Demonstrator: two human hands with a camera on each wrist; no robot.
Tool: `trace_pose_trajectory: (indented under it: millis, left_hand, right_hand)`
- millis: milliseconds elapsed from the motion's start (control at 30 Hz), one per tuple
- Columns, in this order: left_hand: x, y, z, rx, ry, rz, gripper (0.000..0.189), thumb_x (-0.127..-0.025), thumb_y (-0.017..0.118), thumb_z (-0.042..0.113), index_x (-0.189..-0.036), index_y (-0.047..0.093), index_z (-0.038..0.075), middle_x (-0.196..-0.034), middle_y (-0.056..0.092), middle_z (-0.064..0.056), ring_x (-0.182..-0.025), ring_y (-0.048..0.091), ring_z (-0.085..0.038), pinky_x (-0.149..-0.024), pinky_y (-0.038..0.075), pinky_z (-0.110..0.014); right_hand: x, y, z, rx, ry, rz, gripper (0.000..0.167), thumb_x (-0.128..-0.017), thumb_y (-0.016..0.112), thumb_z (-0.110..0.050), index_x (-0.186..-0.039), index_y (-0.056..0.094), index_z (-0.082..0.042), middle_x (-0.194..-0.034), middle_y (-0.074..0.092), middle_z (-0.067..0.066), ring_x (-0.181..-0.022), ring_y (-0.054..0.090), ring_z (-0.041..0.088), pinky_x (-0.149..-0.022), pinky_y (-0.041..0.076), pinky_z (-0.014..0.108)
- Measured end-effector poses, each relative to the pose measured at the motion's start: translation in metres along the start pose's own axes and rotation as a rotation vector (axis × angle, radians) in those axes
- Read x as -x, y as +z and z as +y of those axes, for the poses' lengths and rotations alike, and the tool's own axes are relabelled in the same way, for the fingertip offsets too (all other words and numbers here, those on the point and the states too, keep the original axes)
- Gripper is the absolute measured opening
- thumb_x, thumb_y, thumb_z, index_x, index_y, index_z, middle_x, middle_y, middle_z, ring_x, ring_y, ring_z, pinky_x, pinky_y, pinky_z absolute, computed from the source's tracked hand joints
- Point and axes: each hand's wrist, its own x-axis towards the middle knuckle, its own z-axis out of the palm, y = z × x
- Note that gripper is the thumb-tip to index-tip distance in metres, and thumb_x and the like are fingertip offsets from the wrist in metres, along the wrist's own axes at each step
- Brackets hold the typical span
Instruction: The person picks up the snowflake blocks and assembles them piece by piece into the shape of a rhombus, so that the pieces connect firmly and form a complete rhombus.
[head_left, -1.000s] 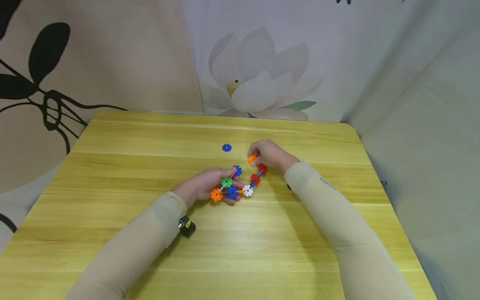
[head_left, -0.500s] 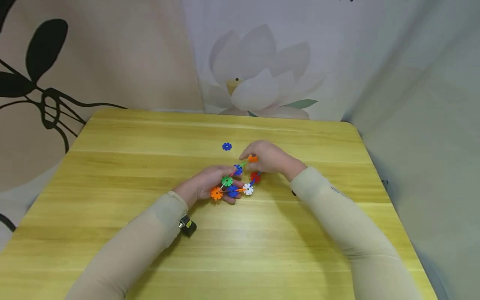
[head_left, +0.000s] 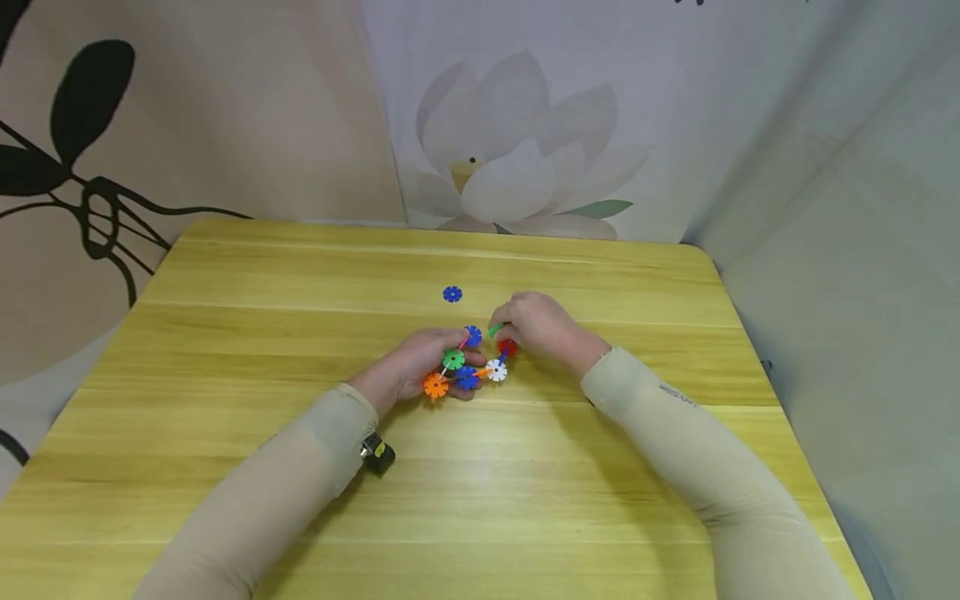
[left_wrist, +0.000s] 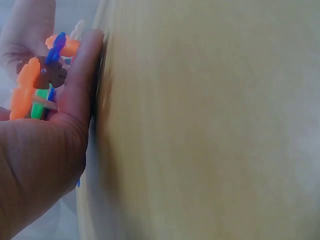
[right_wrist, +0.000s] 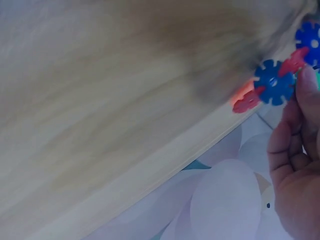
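A curved chain of notched plastic snowflake discs lies over my left hand [head_left: 427, 358], with the thumb and fingers gripping it near a blue disc [head_left: 472, 336]. Below that come a green disc [head_left: 453, 359] and an orange disc [head_left: 436, 385], then another blue disc [head_left: 467, 377], a white disc [head_left: 496, 370] and a red disc [head_left: 507, 347]. My right hand [head_left: 540, 325] pinches a bright green disc [head_left: 496, 330] at the far side of the chain. The right wrist view shows a lighter blue disc [right_wrist: 274, 82] joined between red discs beside the right fingers.
A single blue disc [head_left: 452, 294] lies on the wooden table [head_left: 300, 283] beyond the hands. A small black camera [head_left: 377, 455] is strapped at the left wrist. A curtain with a printed flower [head_left: 517, 158] hangs behind the table's far edge.
My right hand has shifted from the chain's orange end disc to the green one; the orange disc is now hidden. The white and red discs have moved slightly up, while the left hand keeps its grip.
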Motion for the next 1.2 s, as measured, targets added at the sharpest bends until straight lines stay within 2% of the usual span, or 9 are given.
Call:
trace_pose_trajectory:
  millis: [200, 333, 433, 533, 633, 733, 1000, 1100, 1200]
  left_hand:
    - [0.000, 0.003, 0.000, -0.001, 0.019, -0.008, 0.045, -0.117, 0.042, 0.031, -0.148, 0.055, 0.001, -0.136, 0.070, -0.020, -0.095, 0.079, -0.030, -0.086, 0.069, -0.049]
    - [-0.001, 0.005, 0.000, 0.003, 0.012, 0.009, 0.044, -0.118, 0.041, 0.031, -0.149, 0.055, 0.003, -0.139, 0.069, -0.020, -0.095, 0.079, -0.029, -0.085, 0.069, -0.049]
    - [-0.001, 0.007, 0.000, 0.017, 0.008, 0.018, 0.044, -0.118, 0.041, 0.030, -0.149, 0.056, 0.003, -0.139, 0.069, -0.020, -0.094, 0.078, -0.027, -0.085, 0.069, -0.049]
    - [-0.001, 0.009, 0.000, 0.024, 0.012, 0.029, 0.044, -0.117, 0.043, 0.030, -0.147, 0.057, 0.001, -0.137, 0.069, -0.021, -0.093, 0.078, -0.025, -0.084, 0.069, -0.048]
    - [0.000, 0.009, 0.001, 0.017, 0.021, 0.036, 0.044, -0.117, 0.044, 0.029, -0.146, 0.057, -0.001, -0.136, 0.069, -0.021, -0.093, 0.077, -0.024, -0.085, 0.069, -0.047]
    - [0.000, 0.010, 0.001, 0.025, 0.021, 0.037, 0.044, -0.117, 0.044, 0.028, -0.145, 0.057, -0.002, -0.134, 0.071, -0.020, -0.094, 0.077, -0.024, -0.086, 0.069, -0.048]
    - [0.000, 0.012, 0.001, 0.010, 0.033, 0.070, 0.041, -0.116, 0.046, 0.025, -0.143, 0.059, -0.004, -0.132, 0.072, -0.020, -0.093, 0.078, -0.022, -0.086, 0.069, -0.046]
    - [-0.001, 0.010, 0.002, -0.006, 0.045, 0.073, 0.040, -0.117, 0.045, 0.023, -0.138, 0.062, -0.006, -0.127, 0.074, -0.020, -0.091, 0.077, -0.021, -0.081, 0.069, -0.042]
    - [-0.003, 0.009, 0.001, -0.018, 0.050, 0.061, 0.042, -0.117, 0.040, 0.024, -0.131, 0.065, -0.007, -0.118, 0.078, -0.016, -0.089, 0.077, -0.020, -0.070, 0.067, -0.031]
  right_hand:
    - [0.001, -0.001, -0.008, 0.054, -0.004, 0.008, 0.014, -0.098, 0.080, -0.017, -0.109, 0.085, -0.009, -0.106, 0.084, 0.004, -0.091, 0.077, 0.019, -0.089, 0.066, 0.034]
    - [0.001, -0.003, -0.012, 0.082, 0.008, 0.004, 0.009, -0.098, 0.080, -0.016, -0.102, 0.085, -0.010, -0.100, 0.084, 0.003, -0.087, 0.077, 0.018, -0.086, 0.066, 0.033]
    - [-0.002, -0.006, -0.015, 0.116, 0.021, -0.030, 0.011, -0.099, 0.079, -0.018, -0.090, 0.082, -0.011, -0.087, 0.081, -0.002, -0.076, 0.071, 0.013, -0.079, 0.064, 0.031]
    - [-0.006, -0.009, -0.018, 0.156, 0.027, -0.080, 0.019, -0.100, 0.077, -0.017, -0.082, 0.076, -0.012, -0.077, 0.073, -0.004, -0.068, 0.058, 0.012, -0.072, 0.057, 0.030]
    - [-0.008, -0.010, -0.021, 0.184, 0.024, -0.103, 0.021, -0.100, 0.076, -0.015, -0.080, 0.073, -0.012, -0.075, 0.069, -0.003, -0.067, 0.052, 0.012, -0.070, 0.053, 0.029]
    - [-0.009, -0.008, -0.022, 0.195, 0.019, -0.099, 0.022, -0.100, 0.076, -0.013, -0.079, 0.070, -0.012, -0.074, 0.067, -0.002, -0.067, 0.051, 0.012, -0.069, 0.051, 0.028]
    - [-0.006, -0.006, -0.029, 0.195, -0.017, -0.059, 0.016, -0.097, 0.075, -0.002, -0.082, 0.073, -0.008, -0.077, 0.072, 0.002, -0.068, 0.060, 0.015, -0.075, 0.061, 0.035]
    - [-0.006, -0.003, -0.032, 0.189, -0.023, -0.021, 0.014, -0.096, 0.076, -0.003, -0.084, 0.074, -0.009, -0.079, 0.074, 0.003, -0.071, 0.065, 0.017, -0.077, 0.062, 0.035]
    - [-0.006, 0.001, -0.033, 0.196, -0.061, 0.018, 0.008, -0.097, 0.079, -0.009, -0.090, 0.076, -0.009, -0.083, 0.077, 0.003, -0.074, 0.068, 0.018, -0.073, 0.064, 0.034]
